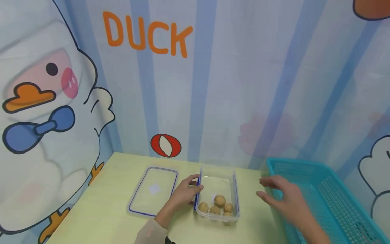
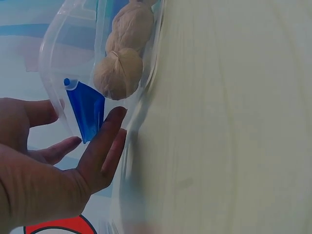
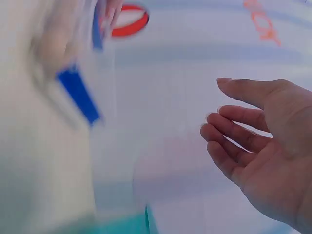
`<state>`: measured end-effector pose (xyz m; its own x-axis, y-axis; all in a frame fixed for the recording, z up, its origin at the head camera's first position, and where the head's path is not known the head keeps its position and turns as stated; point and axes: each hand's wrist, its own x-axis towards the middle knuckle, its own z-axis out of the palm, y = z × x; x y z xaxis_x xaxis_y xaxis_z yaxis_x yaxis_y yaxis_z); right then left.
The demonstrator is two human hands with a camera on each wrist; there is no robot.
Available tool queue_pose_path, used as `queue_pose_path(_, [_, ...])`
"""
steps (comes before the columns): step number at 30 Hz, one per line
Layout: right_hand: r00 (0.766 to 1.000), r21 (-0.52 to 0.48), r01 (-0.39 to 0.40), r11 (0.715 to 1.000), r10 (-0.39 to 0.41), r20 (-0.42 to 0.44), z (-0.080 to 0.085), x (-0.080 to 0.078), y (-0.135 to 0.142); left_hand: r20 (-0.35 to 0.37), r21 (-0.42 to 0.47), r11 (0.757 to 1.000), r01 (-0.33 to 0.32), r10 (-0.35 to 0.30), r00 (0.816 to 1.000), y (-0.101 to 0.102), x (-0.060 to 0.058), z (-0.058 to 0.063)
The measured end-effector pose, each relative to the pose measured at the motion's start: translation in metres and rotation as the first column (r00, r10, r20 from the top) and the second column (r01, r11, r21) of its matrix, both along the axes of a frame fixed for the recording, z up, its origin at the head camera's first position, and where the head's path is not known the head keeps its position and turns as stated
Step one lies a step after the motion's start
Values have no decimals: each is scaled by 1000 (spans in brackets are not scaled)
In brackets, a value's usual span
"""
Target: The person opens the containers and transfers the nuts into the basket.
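Duck-print cloth backdrop (image 1: 243,67) hung behind a pale yellow table (image 1: 100,203). Left hand (image 1: 186,191) gripped the side wall of the clear plastic box (image 1: 216,186), thumb over the rim, seemingly to steady it; walnuts (image 1: 219,200), round and rough-shelled, lay inside toward the near end. Right hand (image 1: 287,198) held nothing, fingers loosely curved, beside the perforated blue basket (image 1: 292,169). Flat rectangular lid (image 1: 146,201), blue-edged, lay left, likely set aside to leave the box uncovered
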<state>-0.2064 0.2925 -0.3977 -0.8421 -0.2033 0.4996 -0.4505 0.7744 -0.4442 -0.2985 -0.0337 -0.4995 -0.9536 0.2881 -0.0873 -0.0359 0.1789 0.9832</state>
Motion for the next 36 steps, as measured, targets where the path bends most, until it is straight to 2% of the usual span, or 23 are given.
queue_pose_path(4, [997, -16, -67, 998, 67, 23, -6, -11, -37, -1, 3, 1000, 2, -2, 1000, -1, 1, 0])
queue_pose_path(7, [988, -46, -124, 991, 128, 83, -24, -26, -59, 1, 2, 1000, 1, -1, 1000, -2, 1, 1])
queue_pose_path(11, [957, -91, -183, 979, 199, 213, -52, -47, -77, 13, 6, 1000, -3, 3, 1000, -2, 2, -1])
queue_pose_path(15, [930, -70, -188, 980, 200, 309, -72, -62, -86, 23, 21, 1000, -3, 3, 1000, -2, 4, -4])
queue_pose_path(19, [911, -8, -219, 976, 207, 357, -82, -69, -90, 16, 30, 1000, 0, -1, 1000, -2, 5, -4])
queue_pose_path(23, [911, 76, -260, 963, 219, 350, -86, -73, -92, 11, 35, 999, 3, -4, 1000, -1, 5, -3])
queue_pose_path(29, [936, 213, -278, 937, 214, 281, -89, -75, -94, -1, 26, 1000, 8, -8, 1000, 0, 3, -2])
queue_pose_path(36, [938, 241, -304, 922, 244, 247, -87, -78, -94, -4, 19, 1000, 14, -13, 1000, -2, -1, -1])
